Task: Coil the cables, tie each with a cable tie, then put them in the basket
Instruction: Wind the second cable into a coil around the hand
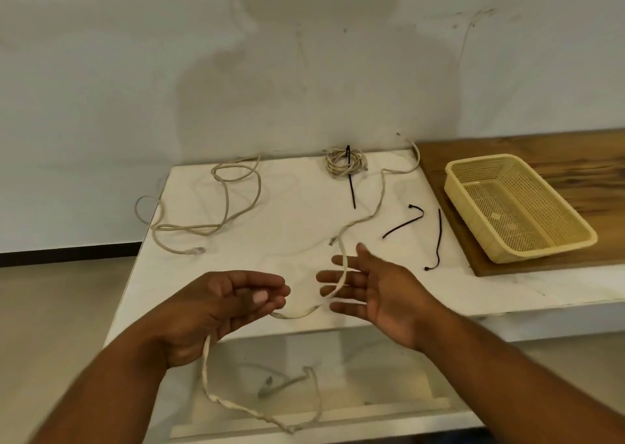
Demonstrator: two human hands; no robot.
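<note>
While our left hand (223, 305) pinches the cable (382, 203) as an anchor, our right hand (368, 284) spreads flat, fingers apart, guiding a loop.

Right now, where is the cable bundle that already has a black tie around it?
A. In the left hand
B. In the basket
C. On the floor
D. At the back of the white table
D: the tied bundle sits at the far edge of the white table, while the basket holds no cable.

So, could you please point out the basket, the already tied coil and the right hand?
basket (456, 186): head view, near-left wall.
tied coil (333, 162): head view, left loops.
right hand (382, 288): head view, open palm.
</note>
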